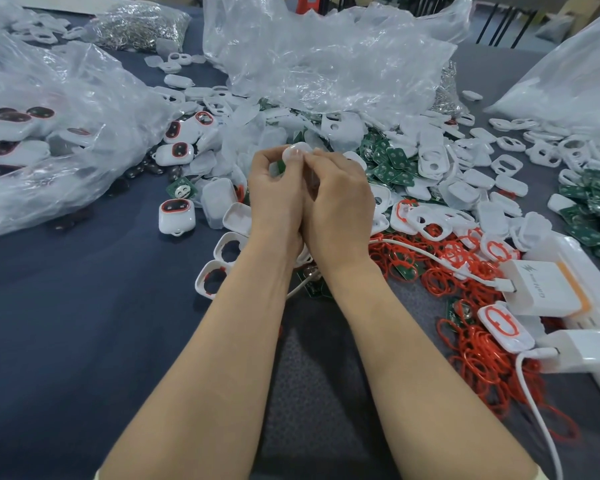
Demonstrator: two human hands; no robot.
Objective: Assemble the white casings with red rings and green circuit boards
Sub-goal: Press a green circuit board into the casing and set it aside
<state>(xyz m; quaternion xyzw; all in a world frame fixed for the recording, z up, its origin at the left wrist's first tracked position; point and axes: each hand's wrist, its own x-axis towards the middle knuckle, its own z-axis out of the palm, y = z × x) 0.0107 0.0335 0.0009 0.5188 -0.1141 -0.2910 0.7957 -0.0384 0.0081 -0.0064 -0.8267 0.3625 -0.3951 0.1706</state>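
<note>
The dark bench [66, 289] carries everything. Crumpled clear plastic bags [326, 57] stand at the back and left. The left bag holds finished units, and a few more finished units [176, 216] lie just outside it. In front of the middle bag spreads a loose heap of white casings [447, 174], with green circuit boards [392, 164] mixed in. A tangle of red rings [471, 358] lies to the right, beside a white charger [540, 285] and its cable.

Both forearms reach out over the middle of the bench. The left hand [274, 195] and right hand [340, 206] are pressed together above the heap. Between them they hold one white casing [305, 148], raised clear of the bench at the top of the two hands. A sliver of green shows just below it, against the left palm. The fingers [267, 161] of both hands curl in and clamp on this casing, thumbs on its near side.

The step in hand looks like seating a board into the casing or pressing the parts home; whether a ring is already fitted is hidden. The next move likely calls for even thumb pressure so the piece snaps in squarely, then a free hand to set it aside.
</note>
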